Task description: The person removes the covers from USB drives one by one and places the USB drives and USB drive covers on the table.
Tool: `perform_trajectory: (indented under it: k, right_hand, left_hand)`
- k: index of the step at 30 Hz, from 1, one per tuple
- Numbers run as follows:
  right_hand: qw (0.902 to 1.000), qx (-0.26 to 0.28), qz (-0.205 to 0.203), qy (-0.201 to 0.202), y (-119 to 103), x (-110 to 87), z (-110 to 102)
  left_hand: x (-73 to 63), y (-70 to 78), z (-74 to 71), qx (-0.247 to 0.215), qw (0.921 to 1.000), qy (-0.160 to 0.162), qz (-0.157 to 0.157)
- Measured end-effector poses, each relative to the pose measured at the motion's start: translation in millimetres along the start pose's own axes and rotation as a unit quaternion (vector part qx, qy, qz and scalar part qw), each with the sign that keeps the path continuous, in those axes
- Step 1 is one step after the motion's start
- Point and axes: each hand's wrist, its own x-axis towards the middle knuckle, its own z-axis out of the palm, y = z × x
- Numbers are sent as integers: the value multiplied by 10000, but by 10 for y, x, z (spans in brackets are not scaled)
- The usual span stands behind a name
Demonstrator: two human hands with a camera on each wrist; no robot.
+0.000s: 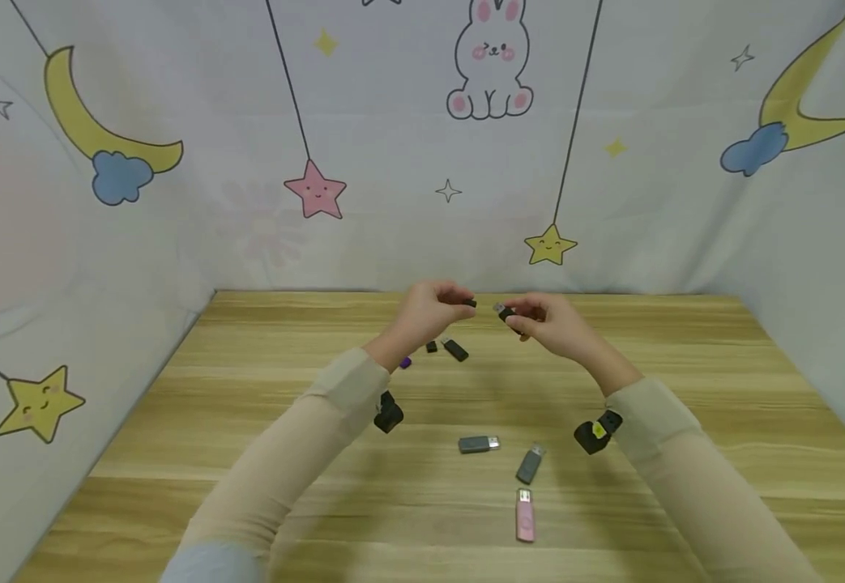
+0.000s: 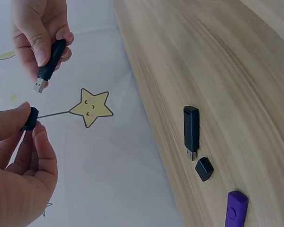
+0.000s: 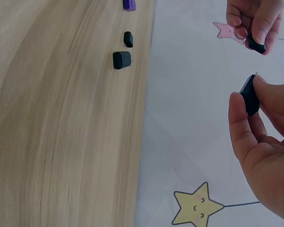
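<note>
Above the far part of the table, my left hand pinches a small black cap between thumb and fingers. Facing it, my right hand grips a black USB stick by its body, its bare metal plug pointing toward the cap. A short gap separates plug and cap. Below the left hand, another black USB stick lies uncapped on the wood, with a loose black cap beside its plug. A purple USB stick lies close by, partly hidden by the left arm in the head view.
Nearer on the wooden table lie a grey USB stick, a second grey one and a pink one, plugs exposed. A white printed cloth hangs behind the table's far edge. Black cameras sit on both wrists.
</note>
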Motion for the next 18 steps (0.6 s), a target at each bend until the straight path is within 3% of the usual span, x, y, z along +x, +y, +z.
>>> perform_trajectory:
  k: [12,18]
  right_hand:
    - [9983,152,505,235,228,209,-58]
    - [9942,514,863,393,378,325,31]
  left_hand:
    - [363,-115,279,209,9997,111,103]
    - [437,-252,387,324,9993,131,156]
